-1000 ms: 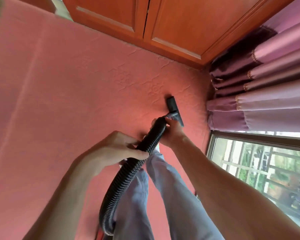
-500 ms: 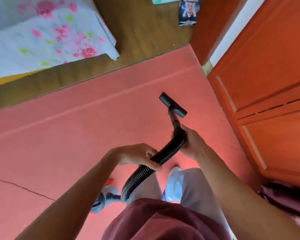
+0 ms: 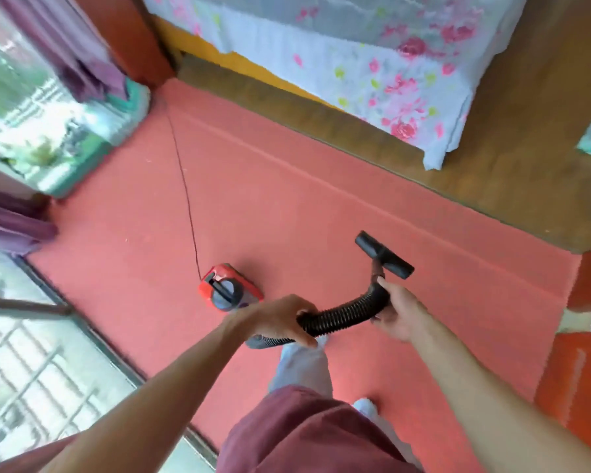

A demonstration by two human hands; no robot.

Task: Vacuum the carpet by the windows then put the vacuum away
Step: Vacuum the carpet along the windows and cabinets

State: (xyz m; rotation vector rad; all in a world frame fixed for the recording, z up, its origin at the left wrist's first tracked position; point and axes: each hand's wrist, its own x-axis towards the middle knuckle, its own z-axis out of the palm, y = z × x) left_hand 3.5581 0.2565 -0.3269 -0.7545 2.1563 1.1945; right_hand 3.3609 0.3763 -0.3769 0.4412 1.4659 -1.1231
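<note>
Near the middle of the frame the left hand [image 3: 280, 319] comes down over the black ribbed hose [image 3: 345, 312], its fingers curled round it from above in a firm grip. To the right, the right hand [image 3: 400, 312] holds the same hose at its far end, fingers wrapped under it and thumb against the bend where the hose turns up into the neck of the brush head [image 3: 384, 255]. That black T-shaped head sits right of centre over the red carpet [image 3: 287, 199]; whether it touches the pile or is lifted off it cannot be told from this angle. Behind the left hand the hose drops out of sight, so its join to the machine is hidden. The red vacuum body [image 3: 229, 287] stands on the carpet just left of centre, its near side covered by the left wrist, and a thin dark cord [image 3: 185, 186] runs from it toward the upper left corner of the carpet, where its end is lost in blur. The windows [image 3: 31, 114] line the left edge, washed out and smeared, with purple curtains [image 3: 82, 56] bunched beside them. Along the top, a flowered sheet [image 3: 372, 63] hangs over a brown wooden base [image 3: 355, 131], cut off by the frame. At the bottom a maroon shirt [image 3: 304, 431] hides most of the pale trouser leg [image 3: 302, 367].
</note>
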